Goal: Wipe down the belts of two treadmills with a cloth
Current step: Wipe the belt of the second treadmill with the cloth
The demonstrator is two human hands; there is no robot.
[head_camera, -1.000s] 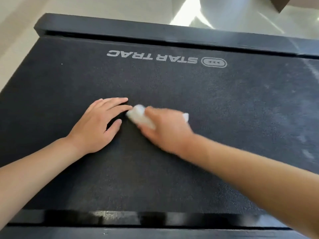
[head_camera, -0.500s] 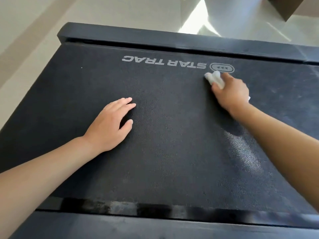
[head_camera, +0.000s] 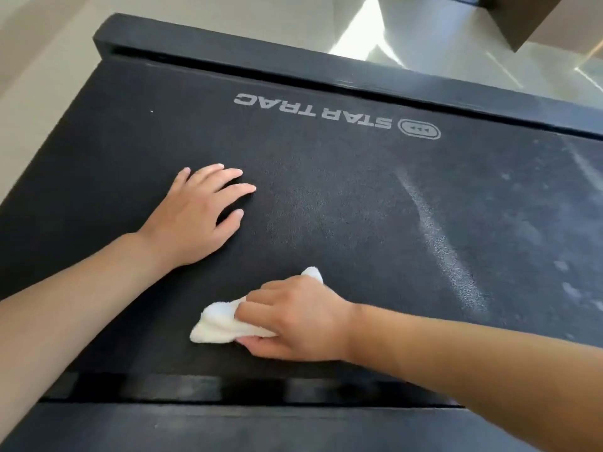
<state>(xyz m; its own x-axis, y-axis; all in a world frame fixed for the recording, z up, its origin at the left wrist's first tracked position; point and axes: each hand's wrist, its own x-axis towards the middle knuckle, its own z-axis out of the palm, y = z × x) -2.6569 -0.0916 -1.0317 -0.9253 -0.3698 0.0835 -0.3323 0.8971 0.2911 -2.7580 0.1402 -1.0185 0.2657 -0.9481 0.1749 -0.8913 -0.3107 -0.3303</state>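
Observation:
A black treadmill belt [head_camera: 342, 197] fills the view, with a grey STAR TRAC logo [head_camera: 313, 110] printed upside down near its far edge. My right hand [head_camera: 293, 318] grips a bunched white cloth [head_camera: 218, 324] and presses it on the belt near the front edge. The cloth sticks out to the left of my fingers. Flat on the belt to the left of centre rests my left hand [head_camera: 195, 216], fingers spread and holding nothing. Pale dusty streaks [head_camera: 437, 236] mark the right part of the belt.
A black side rail [head_camera: 326, 70] runs along the far edge of the belt, and another dark rail [head_camera: 228, 422] borders the near edge. Beyond the far rail lies a pale glossy floor [head_camera: 424, 31]. A brown piece of furniture [head_camera: 522, 17] stands at the top right.
My right hand has swept the cloth from near the logo back down to the front of the belt. My left hand has stayed planted on the belt.

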